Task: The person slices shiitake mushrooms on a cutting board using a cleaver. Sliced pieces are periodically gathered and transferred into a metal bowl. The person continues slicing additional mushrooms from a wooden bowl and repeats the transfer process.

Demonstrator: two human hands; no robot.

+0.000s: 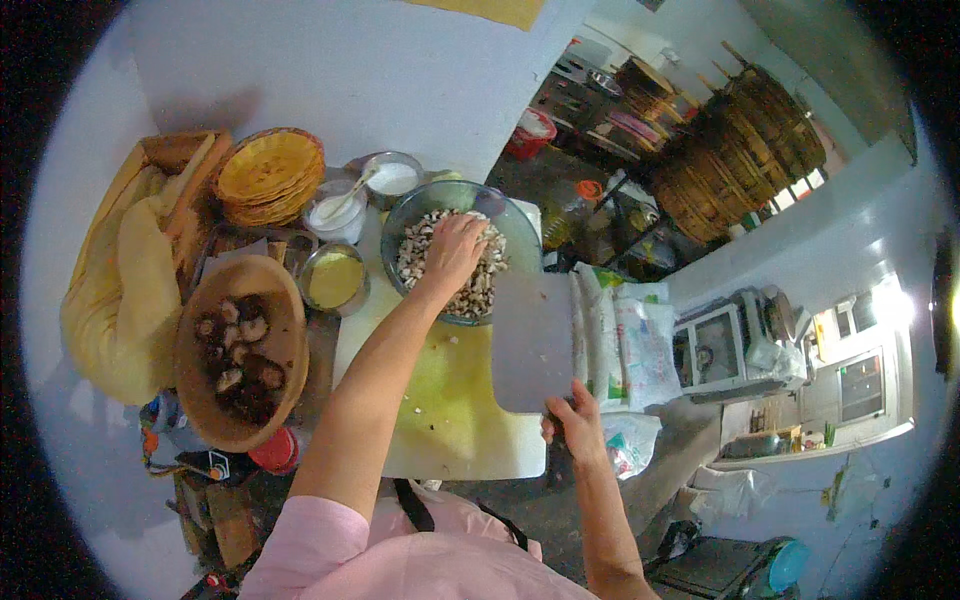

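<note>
Chopped pieces that look like mushroom (484,281) fill the bottom of a large glass bowl (517,217). My left hand (455,251) lies palm down on them with its fingers somewhat spread. In my right hand (574,424) is the handle of a broad cleaver (531,337). Its wide flat blade overlaps the bowl's near right rim; whether they touch, I cannot tell. Under the blade and in front of the bowl lies a cutting board (450,390), yellowish in the middle and dotted with a few small scraps.
To the left stand a brown basin (296,352) of dark mushrooms, a tub of yellow powder (335,279), two tubs of white powder (394,178), stacked wicker baskets (268,172) and a cloth-draped wooden box (120,292). Plastic sacks (649,337) sit at the right. Large bamboo steamers (739,150) are farther back.
</note>
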